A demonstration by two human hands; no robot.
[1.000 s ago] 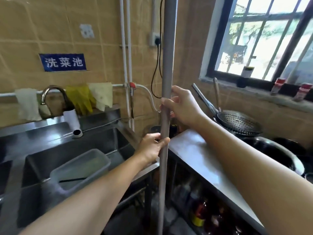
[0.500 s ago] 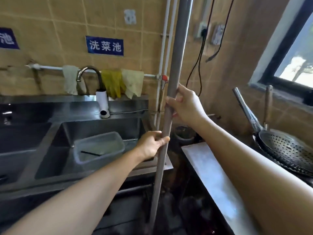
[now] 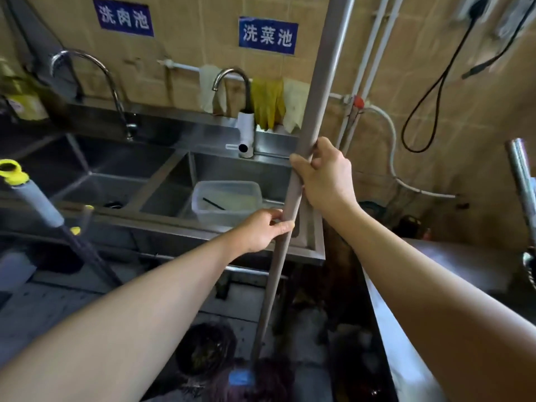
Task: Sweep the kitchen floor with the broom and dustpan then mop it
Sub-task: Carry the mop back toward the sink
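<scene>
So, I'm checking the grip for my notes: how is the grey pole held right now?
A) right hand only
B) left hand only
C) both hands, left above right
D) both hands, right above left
D: the right hand grips the pole higher up, and the left hand holds it just below.
</scene>
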